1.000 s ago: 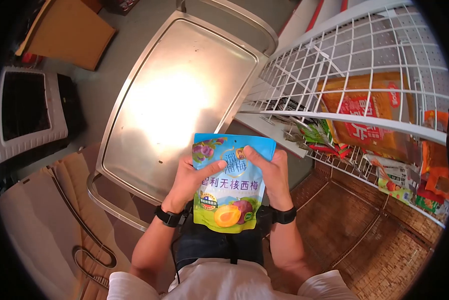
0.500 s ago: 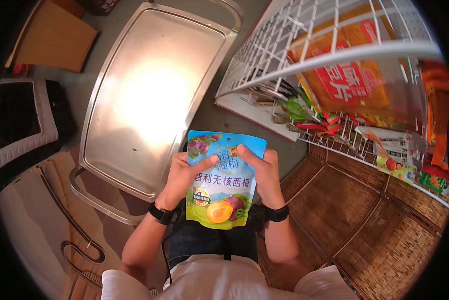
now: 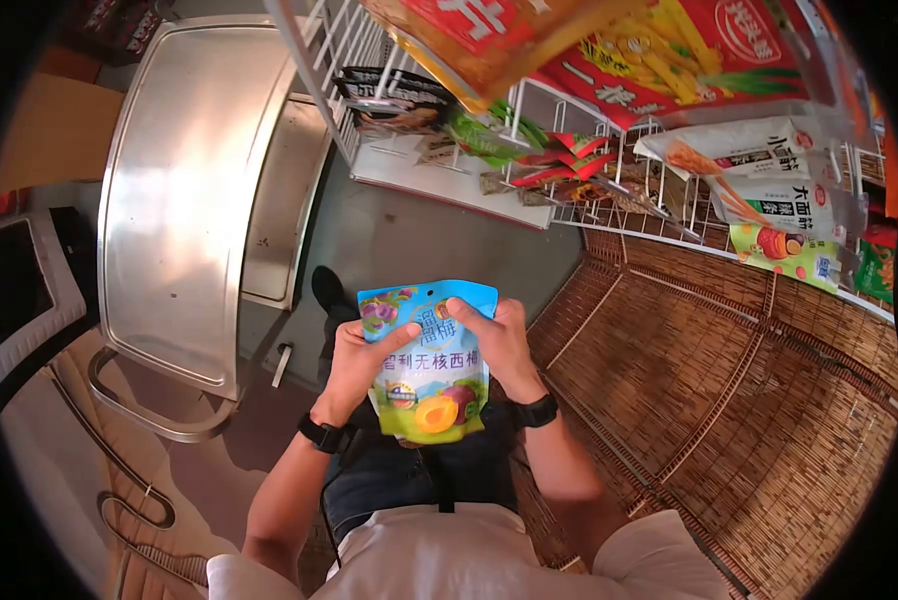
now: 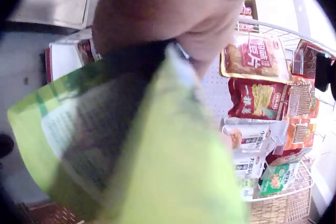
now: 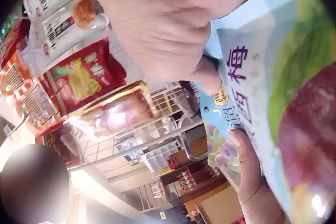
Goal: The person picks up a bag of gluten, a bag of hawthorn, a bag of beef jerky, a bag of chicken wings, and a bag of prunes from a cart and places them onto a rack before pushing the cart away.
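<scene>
In the head view a blue and green pouch of dried prunes (image 3: 431, 362) is held upright before the person's lap, its printed front facing up. The left hand (image 3: 354, 365) grips its left side, thumb across the front and fingers behind. On the opposite side the right hand (image 3: 501, 345) grips it the same way, thumb near the top edge. The left wrist view has the pouch's green lower part (image 4: 178, 166) close and blurred. From the right wrist, both thumbs show pressing on the pouch's printed face (image 5: 252, 92).
A steel cart (image 3: 174, 210) stands at the left, with a lower shelf (image 3: 274, 200). A white wire rack (image 3: 659, 232) at the upper right holds several snack bags, among them a red bag (image 3: 669, 60). Below it is a woven wicker surface (image 3: 689, 350). A shoe (image 3: 327, 285) shows on the floor.
The head view has turned right: the cart has shifted left and more of the snack rack shows. Both hands keep their grip on the pouch.
</scene>
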Demonstrator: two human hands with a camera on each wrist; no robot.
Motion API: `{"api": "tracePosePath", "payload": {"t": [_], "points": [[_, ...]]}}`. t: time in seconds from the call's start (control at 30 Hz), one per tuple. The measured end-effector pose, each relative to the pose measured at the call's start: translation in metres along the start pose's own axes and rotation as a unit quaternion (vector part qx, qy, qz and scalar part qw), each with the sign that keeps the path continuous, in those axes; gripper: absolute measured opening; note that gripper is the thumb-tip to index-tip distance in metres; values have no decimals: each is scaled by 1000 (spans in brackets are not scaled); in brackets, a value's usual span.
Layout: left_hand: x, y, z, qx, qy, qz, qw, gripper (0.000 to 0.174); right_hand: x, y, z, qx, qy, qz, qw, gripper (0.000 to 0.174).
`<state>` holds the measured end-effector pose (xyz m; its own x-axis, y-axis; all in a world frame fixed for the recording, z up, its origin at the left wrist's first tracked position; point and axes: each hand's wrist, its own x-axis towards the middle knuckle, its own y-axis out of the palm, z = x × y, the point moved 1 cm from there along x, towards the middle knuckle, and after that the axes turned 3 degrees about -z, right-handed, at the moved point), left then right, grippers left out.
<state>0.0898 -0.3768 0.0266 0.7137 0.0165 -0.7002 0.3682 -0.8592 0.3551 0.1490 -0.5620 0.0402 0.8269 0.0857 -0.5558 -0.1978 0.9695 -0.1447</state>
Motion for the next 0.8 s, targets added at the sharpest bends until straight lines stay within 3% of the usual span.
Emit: {"api": "tracePosePath", "payload": {"t": [0.03, 0.07, 0.13, 0.17, 0.37, 0.5, 0.57, 0.8], "points": [[7, -3, 18, 31, -22, 21, 999, 23, 4, -9, -14, -17, 21, 0, 1000, 27], [11, -3, 35, 31, -25, 20, 999, 23, 13, -20, -35, -17, 25, 1, 1000, 27], [16, -5, 63, 16, 10, -12, 1000, 39, 37, -43, -87, -59, 25, -26, 998, 24], [16, -13, 76, 99, -3, -34, 995, 48, 51, -52, -103, -32, 9, -49, 998, 20], [-5, -41, 128, 118, -44, -92, 988, 37, 170, -120, -194, -131, 5, -182, 974, 22], [-20, -51, 149, 129, -59, -120, 983, 30, 245, -137, -236, -163, -26, -221, 961, 23], [-25, -57, 163, 120, -67, -142, 980, 29, 266, -134, -240, -47, 14, -254, 966, 26], [-37, -53, 182, 68, -102, -178, 976, 28, 305, -137, -253, 7, -42, -220, 974, 26]]}}
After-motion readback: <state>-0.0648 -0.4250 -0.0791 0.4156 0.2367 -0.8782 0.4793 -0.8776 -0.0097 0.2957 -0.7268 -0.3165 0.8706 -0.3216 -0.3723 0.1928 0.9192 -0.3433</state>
